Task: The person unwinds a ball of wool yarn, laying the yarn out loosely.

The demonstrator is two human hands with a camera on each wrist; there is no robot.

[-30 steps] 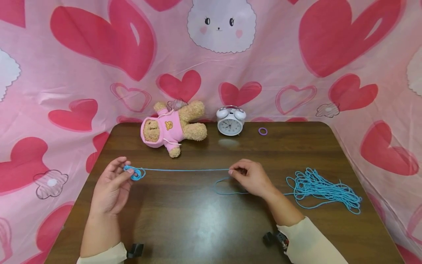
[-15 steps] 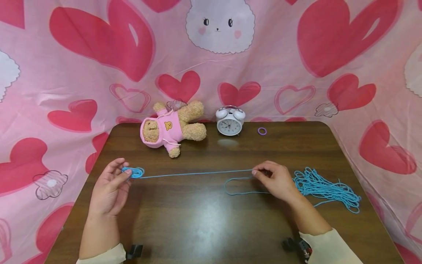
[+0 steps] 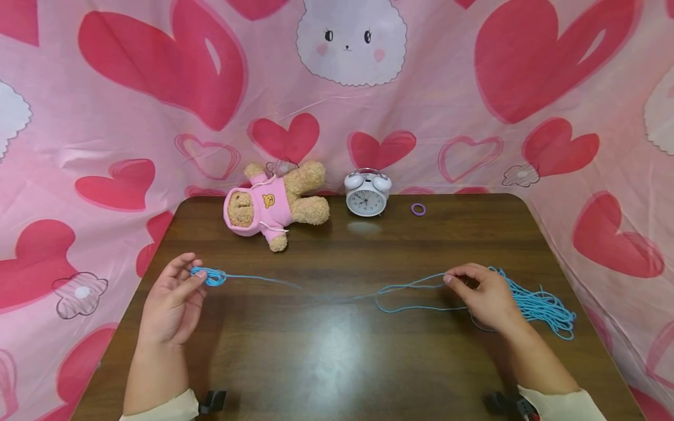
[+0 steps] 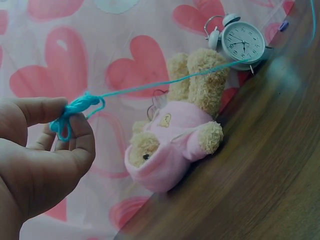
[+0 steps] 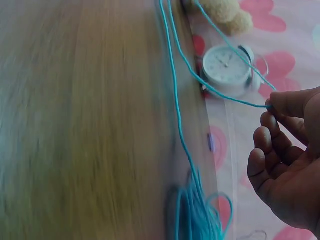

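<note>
On the left, my left hand (image 3: 176,298) pinches a small coiled bundle of blue cord (image 4: 77,111) between thumb and fingers. From that bundle a single strand (image 3: 255,277) runs rightward; its middle stretch is blurred. My right hand (image 3: 484,295) pinches the cord between thumb and forefinger, well to the right, as the right wrist view (image 5: 290,145) also shows. A slack loop (image 3: 392,310) hangs left of the right hand. Behind that hand lies a loose pile of blue cord (image 3: 544,310), partly hidden by it in the head view.
A teddy bear (image 3: 274,204) in a pink hoodie lies along the back of the brown table (image 3: 295,362). A white alarm clock (image 3: 366,196) stands right of it, then a purple ring (image 3: 418,209). A pink heart-patterned cloth (image 3: 442,70) hangs behind.
My right hand has moved steadily right, drawing cord along. The strand between the hands was taut and now sags and blurs. The left hand has barely moved, still holding the bundle.
</note>
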